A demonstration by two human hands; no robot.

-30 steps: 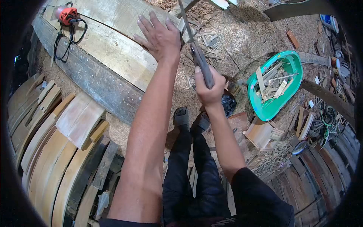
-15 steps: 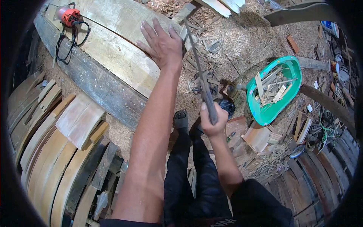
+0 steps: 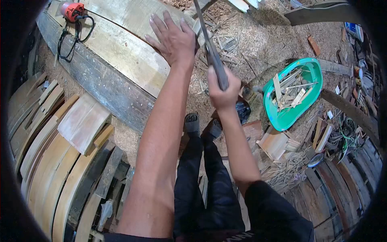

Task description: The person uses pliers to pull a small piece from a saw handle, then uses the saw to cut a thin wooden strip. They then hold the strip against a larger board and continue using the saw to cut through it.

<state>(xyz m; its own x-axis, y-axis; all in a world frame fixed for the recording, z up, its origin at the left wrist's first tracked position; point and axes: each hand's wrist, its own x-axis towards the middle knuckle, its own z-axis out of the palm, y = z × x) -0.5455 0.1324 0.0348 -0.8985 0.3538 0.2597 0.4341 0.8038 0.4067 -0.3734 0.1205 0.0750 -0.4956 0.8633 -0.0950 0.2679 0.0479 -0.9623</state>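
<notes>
Saw (image 3: 211, 50): thin blade, likely flexy; right hand (image 3: 221, 90) fisted on handle, 6 o'clock end. Left hand (image 3: 173, 38) spread flat on plank (image 3: 121, 52), probably heavy, rigid.

Left grip (image 3: 173, 38) flat, fingers spread; right grip (image 3: 221, 90) clenched.

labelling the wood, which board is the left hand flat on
The long pale board up top, near the red power tool, under the left hand; the curved boards stacked lower left lie untouched.
</notes>
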